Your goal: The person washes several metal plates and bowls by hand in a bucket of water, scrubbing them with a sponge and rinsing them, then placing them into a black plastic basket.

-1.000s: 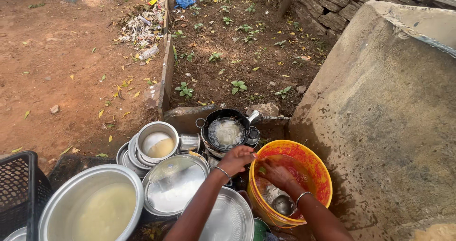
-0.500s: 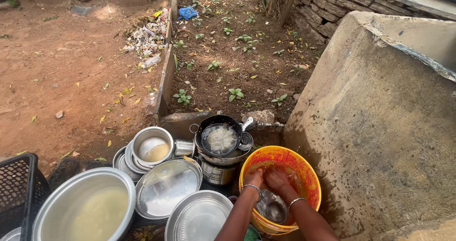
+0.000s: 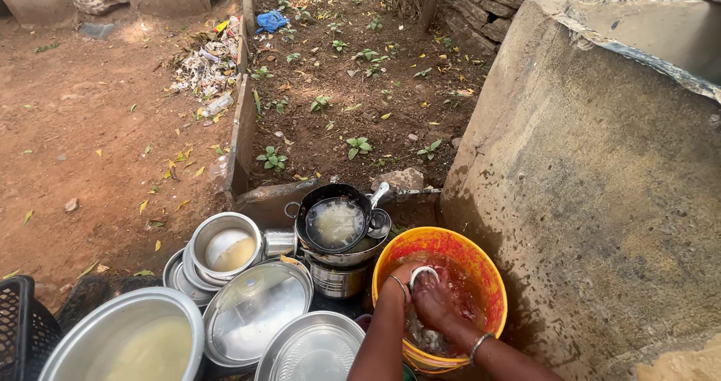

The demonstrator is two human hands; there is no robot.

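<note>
A yellow-orange plastic bucket (image 3: 488,291) stands on the ground with water and some steel vessels inside. Both of my hands are down in it. My left hand (image 3: 400,278), with a bangle at the wrist, and my right hand (image 3: 437,303), also bangled, close together around a small round steel cup (image 3: 422,271) just above the water. Only the cup's rim shows; the rest is hidden by my fingers.
Left of the bucket sit a black pan (image 3: 334,223) of soapy water on a steel pot, stacked steel bowls (image 3: 225,247), two steel plates (image 3: 255,313), a large basin (image 3: 128,343) and a black crate (image 3: 19,336). A concrete tank wall (image 3: 601,201) rises on the right.
My left hand has left the steel plates by the black pan and joined my right hand in the bucket. Both now hold the small cup. The view has tilted slightly.
</note>
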